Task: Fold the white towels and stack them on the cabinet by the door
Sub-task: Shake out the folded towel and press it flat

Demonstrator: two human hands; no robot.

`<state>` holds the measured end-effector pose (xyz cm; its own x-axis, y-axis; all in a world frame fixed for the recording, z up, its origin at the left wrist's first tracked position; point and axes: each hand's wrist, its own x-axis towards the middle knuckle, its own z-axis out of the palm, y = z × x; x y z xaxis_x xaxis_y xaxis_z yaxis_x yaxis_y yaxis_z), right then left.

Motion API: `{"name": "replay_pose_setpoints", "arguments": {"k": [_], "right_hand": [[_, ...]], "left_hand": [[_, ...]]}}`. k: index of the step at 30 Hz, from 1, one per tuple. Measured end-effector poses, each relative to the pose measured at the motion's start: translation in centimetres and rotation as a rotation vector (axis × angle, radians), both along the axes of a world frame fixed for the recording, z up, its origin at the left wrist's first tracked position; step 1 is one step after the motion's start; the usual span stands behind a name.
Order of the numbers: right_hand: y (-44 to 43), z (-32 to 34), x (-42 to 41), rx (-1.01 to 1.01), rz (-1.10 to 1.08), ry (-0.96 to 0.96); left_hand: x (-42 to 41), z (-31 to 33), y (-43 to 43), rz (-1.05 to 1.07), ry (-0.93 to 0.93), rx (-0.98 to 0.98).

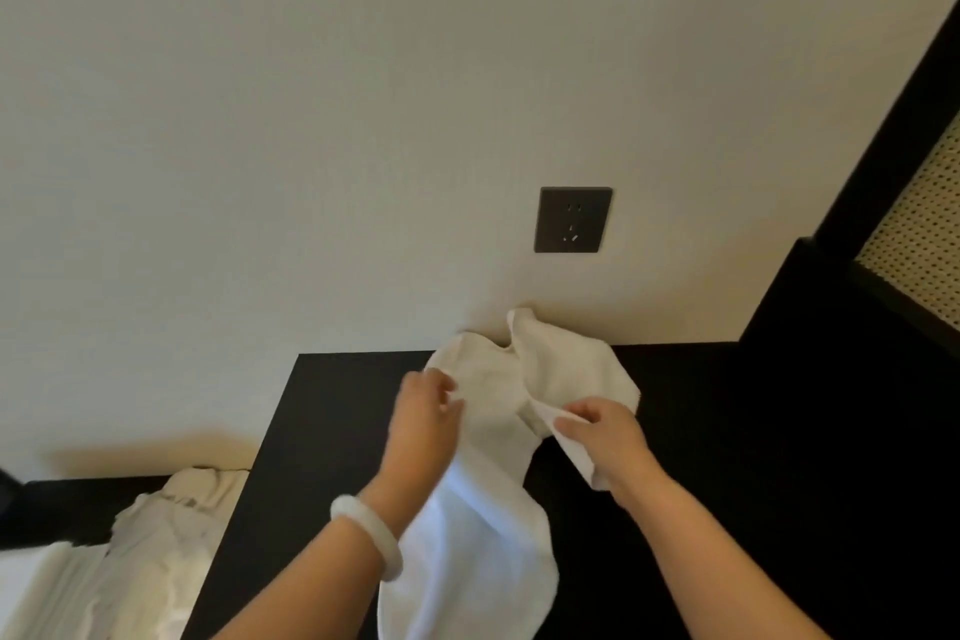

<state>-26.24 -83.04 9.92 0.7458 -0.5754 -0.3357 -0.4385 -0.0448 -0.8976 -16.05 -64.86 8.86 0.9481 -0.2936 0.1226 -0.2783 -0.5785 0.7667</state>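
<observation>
Rumpled towel (pixel 488 530) (white) between hands (pixel 423 413) (pixel 605 437)

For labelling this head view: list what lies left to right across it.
Linen pile → bracelet → left hand → right hand → cane panel. The towel spans both hands, so it is left out.

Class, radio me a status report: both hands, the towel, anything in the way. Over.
Left grip and right grip both pinching white towel. Towel crumpled, not yet folded, over dark cabinet top. No obstruction seen; more white linen lower left.
</observation>
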Motion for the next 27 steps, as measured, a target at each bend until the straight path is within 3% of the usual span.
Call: {"name": "replay_pose_setpoints", "arguments": {"k": [5,8,13,18,23,27], "right_hand": [[0.2,-1.7,0.0,0.035,-0.054,-0.005],[0.1,-1.7,-0.1,0.016,-0.104,-0.046],[0.1,-1.3,-0.5,0.013,-0.040,-0.054],[0.2,-1.7,-1.0,-0.093,-0.188,-0.163],[1.1,-1.3,-1.1,-0.082,-0.088,-0.135],[1.2,-0.9,-1.7,-0.048,0.037,-0.062]], "left_hand": [[-3.3,-1.8,-2.6,-0.390,0.040,0.184],[-3.5,-2.9,-2.9,-0.344,0.075,0.336],[-2.5,-3.1,-3.3,-0.350,0.040,0.360],[-2.5,-3.5,-2.3,-0.355,-0.025,0.413],[-2.2,-3.1,-3.3,-0.467,-0.050,0.575],[-2.0,-2.3,-3.8,-0.469,-0.036,0.590]]}}
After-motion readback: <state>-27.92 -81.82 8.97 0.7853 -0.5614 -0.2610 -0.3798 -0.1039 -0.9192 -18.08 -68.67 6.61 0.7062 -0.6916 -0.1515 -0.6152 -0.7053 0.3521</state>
